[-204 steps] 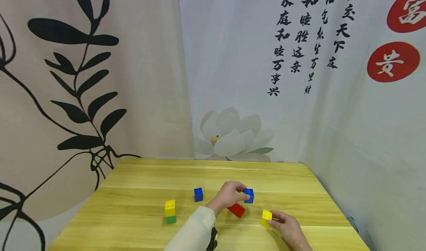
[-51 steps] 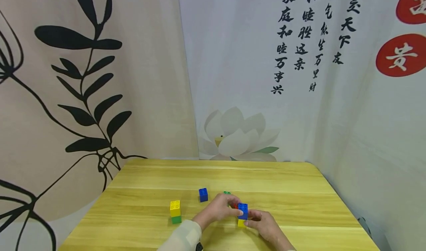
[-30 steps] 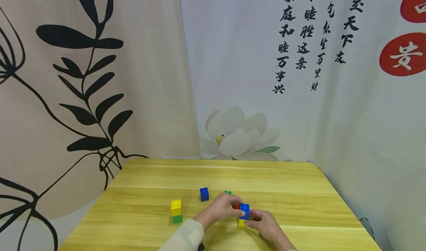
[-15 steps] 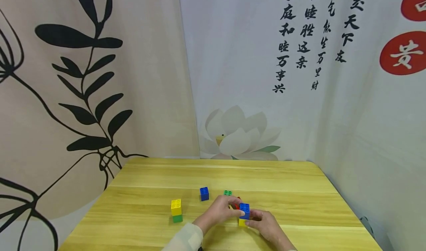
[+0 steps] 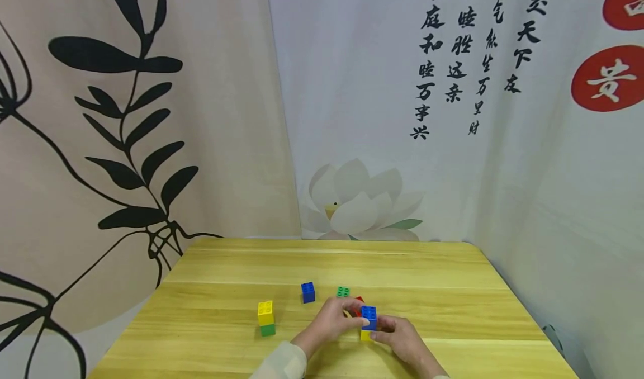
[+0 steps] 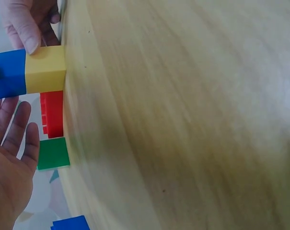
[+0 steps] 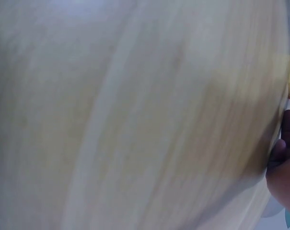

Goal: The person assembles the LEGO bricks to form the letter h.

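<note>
A blue toy building brick sits on top of a yellow brick, the two stacked at the middle front of the table. My left hand pinches the blue brick between thumb and fingers from the left. From the right, my right hand grips the yellow brick low down, with its thumb in front. In the left wrist view the blue brick and yellow brick meet flush. Only part of the right hand and an edge of the yellow brick show in the right wrist view.
Behind my left hand lie a red brick, partly hidden, and a green brick. Farther left stands another blue brick. A yellow brick is stacked on a green brick on the wooden table.
Since the oldest frame, the blue and yellow bricks, then held apart, have come together as a stack, the yellow one moved leftward. Over the last second both hands have stayed nearly still.
</note>
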`<state>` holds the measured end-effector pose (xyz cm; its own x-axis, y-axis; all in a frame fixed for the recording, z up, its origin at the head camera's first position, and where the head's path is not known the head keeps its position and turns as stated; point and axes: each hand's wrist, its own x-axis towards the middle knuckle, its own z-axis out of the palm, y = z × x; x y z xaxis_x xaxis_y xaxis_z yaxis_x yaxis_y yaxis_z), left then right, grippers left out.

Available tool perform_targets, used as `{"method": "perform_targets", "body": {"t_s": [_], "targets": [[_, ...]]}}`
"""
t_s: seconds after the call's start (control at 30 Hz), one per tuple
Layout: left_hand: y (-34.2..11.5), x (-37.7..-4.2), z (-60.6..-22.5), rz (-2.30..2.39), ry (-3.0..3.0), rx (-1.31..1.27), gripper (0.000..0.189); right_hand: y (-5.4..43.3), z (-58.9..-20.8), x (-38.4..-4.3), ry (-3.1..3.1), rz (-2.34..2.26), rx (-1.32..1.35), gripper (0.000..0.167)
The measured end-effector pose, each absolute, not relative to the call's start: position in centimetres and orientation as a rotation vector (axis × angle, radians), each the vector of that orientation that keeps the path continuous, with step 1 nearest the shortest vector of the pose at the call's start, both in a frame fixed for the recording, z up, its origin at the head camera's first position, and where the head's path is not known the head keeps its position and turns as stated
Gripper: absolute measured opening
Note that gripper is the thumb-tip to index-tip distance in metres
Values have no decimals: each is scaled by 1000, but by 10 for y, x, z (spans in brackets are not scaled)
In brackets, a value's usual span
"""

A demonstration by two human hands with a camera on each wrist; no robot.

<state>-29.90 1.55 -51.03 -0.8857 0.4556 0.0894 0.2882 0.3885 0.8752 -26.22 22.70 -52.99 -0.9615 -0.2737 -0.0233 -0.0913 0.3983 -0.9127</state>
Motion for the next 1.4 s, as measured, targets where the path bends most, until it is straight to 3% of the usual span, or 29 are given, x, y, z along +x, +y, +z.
{"method": "perform_targets", "body": {"t_s": [1.4], "targets": [[15,-298,-517,1491,2487,688,19,225,-529,-263,2479,-1596,-272,39]]}}
